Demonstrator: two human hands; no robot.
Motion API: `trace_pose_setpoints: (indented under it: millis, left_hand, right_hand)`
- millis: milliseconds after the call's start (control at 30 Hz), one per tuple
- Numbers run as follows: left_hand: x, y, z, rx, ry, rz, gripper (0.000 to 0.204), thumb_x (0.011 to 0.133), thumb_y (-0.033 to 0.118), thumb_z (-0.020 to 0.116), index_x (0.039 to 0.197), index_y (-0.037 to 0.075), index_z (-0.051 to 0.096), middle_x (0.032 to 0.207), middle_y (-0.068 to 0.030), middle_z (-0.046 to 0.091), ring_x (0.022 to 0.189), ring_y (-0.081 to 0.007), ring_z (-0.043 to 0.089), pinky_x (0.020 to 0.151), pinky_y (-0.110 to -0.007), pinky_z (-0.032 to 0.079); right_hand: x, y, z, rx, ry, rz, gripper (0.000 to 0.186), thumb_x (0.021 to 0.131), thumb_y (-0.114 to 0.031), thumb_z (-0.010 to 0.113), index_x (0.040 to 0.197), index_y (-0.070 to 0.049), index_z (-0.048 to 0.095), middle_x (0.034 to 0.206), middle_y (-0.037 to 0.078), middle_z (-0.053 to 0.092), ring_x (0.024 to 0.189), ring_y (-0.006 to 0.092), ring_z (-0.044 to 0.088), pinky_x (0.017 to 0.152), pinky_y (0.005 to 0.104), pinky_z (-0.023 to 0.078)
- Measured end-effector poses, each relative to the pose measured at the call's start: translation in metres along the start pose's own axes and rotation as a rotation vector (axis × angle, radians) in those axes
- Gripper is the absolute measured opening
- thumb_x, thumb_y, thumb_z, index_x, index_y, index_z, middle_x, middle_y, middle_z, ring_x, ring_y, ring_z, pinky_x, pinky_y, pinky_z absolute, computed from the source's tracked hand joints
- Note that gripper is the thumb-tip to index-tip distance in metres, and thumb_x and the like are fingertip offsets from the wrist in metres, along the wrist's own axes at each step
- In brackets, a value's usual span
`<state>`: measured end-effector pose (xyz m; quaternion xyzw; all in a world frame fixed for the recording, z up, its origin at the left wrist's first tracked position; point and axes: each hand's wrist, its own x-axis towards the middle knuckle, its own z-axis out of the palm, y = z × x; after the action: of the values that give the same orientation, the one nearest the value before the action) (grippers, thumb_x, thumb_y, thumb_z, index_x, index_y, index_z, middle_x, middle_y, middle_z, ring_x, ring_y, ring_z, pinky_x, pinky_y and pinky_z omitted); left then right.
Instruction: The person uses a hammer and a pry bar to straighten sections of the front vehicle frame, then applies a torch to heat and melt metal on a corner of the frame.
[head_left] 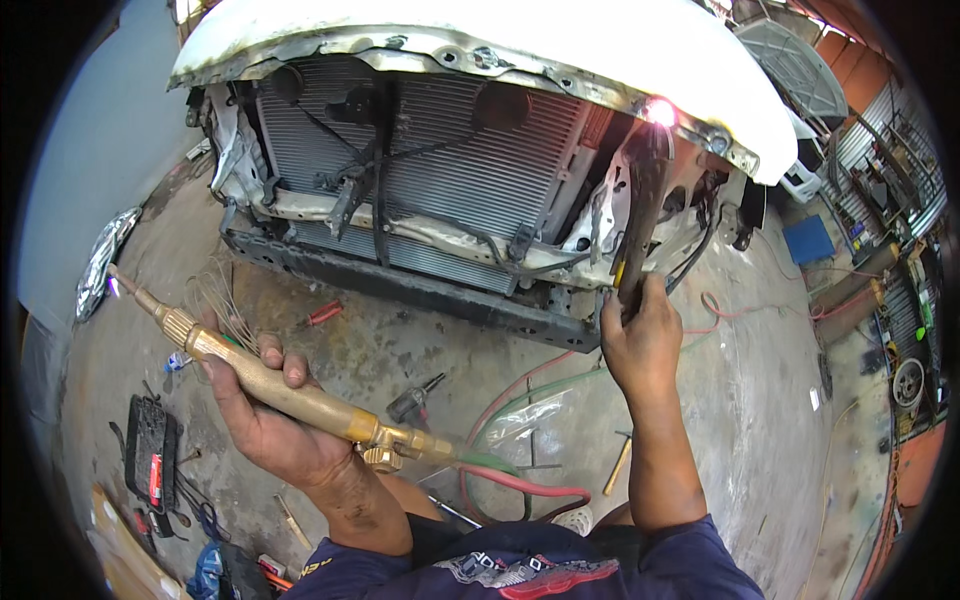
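Observation:
My left hand (pixel 275 415) is closed round a brass gas torch (pixel 290 390), with a small flame (pixel 114 287) at its nozzle, pointing left, away from the car. Thin wires (pixel 225 305) show just beyond these fingers; whether the hand holds them I cannot tell. My right hand (pixel 645 335) grips the lower end of a long dark tool, its exact kind unclear (pixel 645 205). The tool's upper end reaches the front edge of the white hood (pixel 480 60), right by a glowing pinkish-white spot (pixel 660 112). A red and a green hose (pixel 520 485) trail from the torch.
Behind the stripped car front lies a radiator (pixel 430 170), above a dark lower crossbar (pixel 400 290). On the concrete floor are a red-handled tool (pixel 322 313), a power tool (pixel 415 397), a hammer (pixel 618 463) and a black tray (pixel 150 450). Shelving with parts lines the right side.

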<state>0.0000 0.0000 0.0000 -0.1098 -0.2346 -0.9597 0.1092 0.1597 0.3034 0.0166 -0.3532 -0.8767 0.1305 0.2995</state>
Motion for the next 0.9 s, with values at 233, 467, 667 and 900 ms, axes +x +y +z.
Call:
trace_pose_setpoints:
  millis: [233, 467, 667, 900]
  left_hand:
    - [0.001, 0.000, -0.005, -0.012, -0.011, -0.021, 0.061, 0.120, 0.031, 0.052, 0.168, -0.003, 0.037, 0.126, -0.0117, 0.058, 0.092, -0.0163, 0.062, 0.062, -0.027, 0.058]
    - [0.011, 0.004, -0.016, -0.085, -0.159, -0.065, 0.054, 0.120, 0.029, 0.052, 0.160, -0.007, 0.047, 0.131, -0.0136, 0.057, 0.096, -0.0209, 0.057, 0.072, -0.029, 0.058]
    - [0.011, -0.001, -0.017, -0.084, -0.108, -0.096, 0.057, 0.121, 0.030, 0.049, 0.165, -0.006, 0.040, 0.134, -0.0165, 0.059, 0.093, -0.0205, 0.061, 0.065, -0.029, 0.059]
    - [0.019, 0.008, -0.027, -0.123, -0.265, -0.177, 0.058, 0.121, 0.030, 0.047, 0.162, -0.010, 0.043, 0.120, -0.0162, 0.058, 0.098, -0.0221, 0.057, 0.072, -0.031, 0.057]
  right_hand:
    - [0.012, -0.001, 0.032, 0.048, 0.205, 0.075, 0.024, 0.102, -0.019, 0.072, 0.109, -0.001, 0.058, 0.087, 0.027, 0.074, 0.085, 0.0511, 0.075, 0.077, 0.0600, 0.057]
    - [0.014, -0.002, 0.042, 0.004, 0.230, 0.140, 0.022, 0.102, -0.023, 0.072, 0.104, -0.005, 0.060, 0.083, 0.022, 0.076, 0.081, 0.0487, 0.075, 0.074, 0.0583, 0.056]
    - [0.013, -0.006, 0.055, 0.082, 0.325, 0.181, 0.022, 0.101, -0.022, 0.073, 0.098, -0.004, 0.061, 0.083, 0.022, 0.075, 0.081, 0.0470, 0.076, 0.076, 0.0561, 0.057]
    - [0.009, -0.005, 0.060, 0.157, 0.419, 0.159, 0.021, 0.098, -0.018, 0.074, 0.097, 0.000, 0.062, 0.082, 0.025, 0.074, 0.079, 0.0488, 0.075, 0.077, 0.0565, 0.057]
